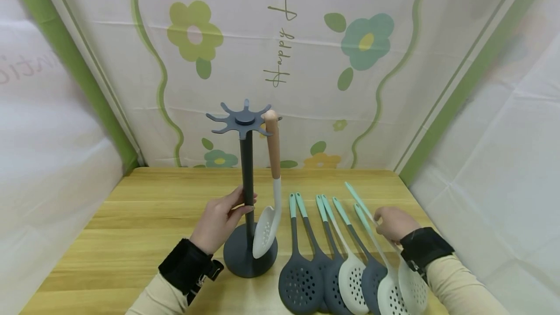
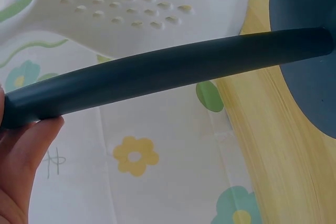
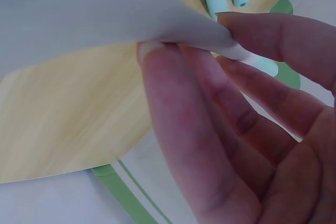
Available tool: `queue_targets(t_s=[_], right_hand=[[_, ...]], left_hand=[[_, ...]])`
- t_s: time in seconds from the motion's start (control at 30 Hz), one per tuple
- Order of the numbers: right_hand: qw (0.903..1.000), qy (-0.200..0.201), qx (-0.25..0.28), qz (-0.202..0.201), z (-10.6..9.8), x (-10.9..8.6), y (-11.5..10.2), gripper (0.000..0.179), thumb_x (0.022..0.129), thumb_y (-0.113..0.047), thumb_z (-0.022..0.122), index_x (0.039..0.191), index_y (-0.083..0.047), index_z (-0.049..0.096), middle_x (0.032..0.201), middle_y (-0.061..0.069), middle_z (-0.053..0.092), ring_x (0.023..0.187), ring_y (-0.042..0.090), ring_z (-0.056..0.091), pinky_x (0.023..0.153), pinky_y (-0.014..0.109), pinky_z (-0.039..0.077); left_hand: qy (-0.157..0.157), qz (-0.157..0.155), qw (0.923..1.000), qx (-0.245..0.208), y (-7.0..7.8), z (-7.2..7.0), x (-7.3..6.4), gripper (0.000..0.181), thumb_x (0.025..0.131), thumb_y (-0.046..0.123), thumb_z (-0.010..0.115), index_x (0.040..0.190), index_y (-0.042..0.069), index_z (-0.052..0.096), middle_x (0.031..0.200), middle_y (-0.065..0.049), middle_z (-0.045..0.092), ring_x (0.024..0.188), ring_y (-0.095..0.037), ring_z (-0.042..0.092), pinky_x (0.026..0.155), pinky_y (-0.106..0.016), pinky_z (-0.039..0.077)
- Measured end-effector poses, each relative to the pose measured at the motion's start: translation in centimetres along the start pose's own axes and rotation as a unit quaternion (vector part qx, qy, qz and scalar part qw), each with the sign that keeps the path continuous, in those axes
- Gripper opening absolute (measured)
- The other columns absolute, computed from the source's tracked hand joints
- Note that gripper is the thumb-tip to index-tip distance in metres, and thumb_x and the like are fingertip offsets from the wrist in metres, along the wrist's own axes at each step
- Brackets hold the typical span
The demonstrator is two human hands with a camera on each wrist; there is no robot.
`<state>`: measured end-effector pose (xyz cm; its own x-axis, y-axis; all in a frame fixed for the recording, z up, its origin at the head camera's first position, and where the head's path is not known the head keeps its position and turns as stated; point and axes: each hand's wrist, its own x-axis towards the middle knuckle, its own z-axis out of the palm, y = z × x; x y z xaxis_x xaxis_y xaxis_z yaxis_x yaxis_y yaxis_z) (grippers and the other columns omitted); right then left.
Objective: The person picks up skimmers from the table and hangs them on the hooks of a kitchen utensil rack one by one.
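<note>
My left hand (image 1: 217,221) grips the black post of an upright utensil stand (image 1: 247,164), with its thumb and fingers around the middle. A skimmer with a brown handle and white perforated bowl (image 1: 265,232) hangs from the stand's hooked top, on the right side. Over at the far right of the table, my right hand (image 1: 395,225) pinches the white shaft of a mint-handled white skimmer (image 1: 413,286). Up close in the right wrist view, the fingertips (image 3: 157,56) press against that skimmer's pale neck (image 3: 202,32). Part of its shaft is hidden by the hand.
Several mint-handled skimmers lie side by side between the stand and my right hand, some dark grey like the nearest skimmer (image 1: 301,283), others white (image 1: 352,281). The wooden table (image 1: 144,227) ends at a flower-printed cloth wall (image 1: 245,52). Cloth side walls rise left and right.
</note>
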<state>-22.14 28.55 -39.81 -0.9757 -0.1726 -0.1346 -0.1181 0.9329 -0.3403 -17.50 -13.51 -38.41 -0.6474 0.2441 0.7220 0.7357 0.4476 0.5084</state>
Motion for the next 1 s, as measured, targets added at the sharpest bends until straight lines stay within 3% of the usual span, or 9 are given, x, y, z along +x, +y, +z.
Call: queue_targets(t_s=[0.23, 0.43, 0.63, 1.0], right_hand=[[0.9997, 0.005, -0.021, -0.006, -0.3, 0.0, -1.0, 0.031, 0.084, 0.000, 0.065, 0.112, 0.011, 0.069, 0.085, 0.013, 0.066, 0.048, 0.017, 0.052, 0.045, 0.031, 0.046], [0.9977, 0.030, -0.052, -0.032, -0.5, 0.0, -1.7, 0.028, 0.084, -0.002, 0.067, 0.109, 0.007, 0.072, 0.089, 0.015, 0.070, 0.053, 0.017, 0.051, 0.050, 0.033, 0.045], [0.9941, 0.049, -0.079, -0.056, -0.6, -0.3, -2.2, 0.024, 0.085, -0.007, 0.070, 0.105, 0.003, 0.074, 0.094, 0.018, 0.073, 0.065, 0.018, 0.056, 0.059, 0.040, 0.051], [0.9949, 0.048, -0.064, -0.062, -1.0, -0.5, -3.3, 0.028, 0.084, -0.004, 0.066, 0.109, 0.004, 0.073, 0.069, 0.001, 0.058, 0.057, 0.017, 0.045, 0.052, 0.032, 0.038]], left_hand=[[0.013, -0.006, 0.9998, 0.013, 0.1, 0.2, -0.2, 0.037, 0.085, 0.000, 0.070, 0.121, -0.004, 0.070, 0.102, -0.015, 0.077, 0.092, -0.026, 0.075, 0.071, -0.030, 0.062], [0.019, -0.015, 0.9995, 0.019, 0.2, 0.2, -0.2, 0.034, 0.084, 0.000, 0.071, 0.118, -0.003, 0.070, 0.100, -0.016, 0.077, 0.092, -0.027, 0.075, 0.070, -0.032, 0.063], [0.023, -0.019, 0.9988, 0.039, 0.3, 0.4, -0.1, 0.033, 0.083, 0.000, 0.072, 0.116, -0.003, 0.071, 0.099, -0.015, 0.078, 0.090, -0.026, 0.075, 0.068, -0.033, 0.063], [0.041, -0.027, 0.9972, 0.057, 0.6, 0.8, -0.1, 0.031, 0.082, 0.002, 0.074, 0.113, -0.001, 0.071, 0.100, -0.014, 0.078, 0.088, -0.024, 0.076, 0.067, -0.034, 0.063]])
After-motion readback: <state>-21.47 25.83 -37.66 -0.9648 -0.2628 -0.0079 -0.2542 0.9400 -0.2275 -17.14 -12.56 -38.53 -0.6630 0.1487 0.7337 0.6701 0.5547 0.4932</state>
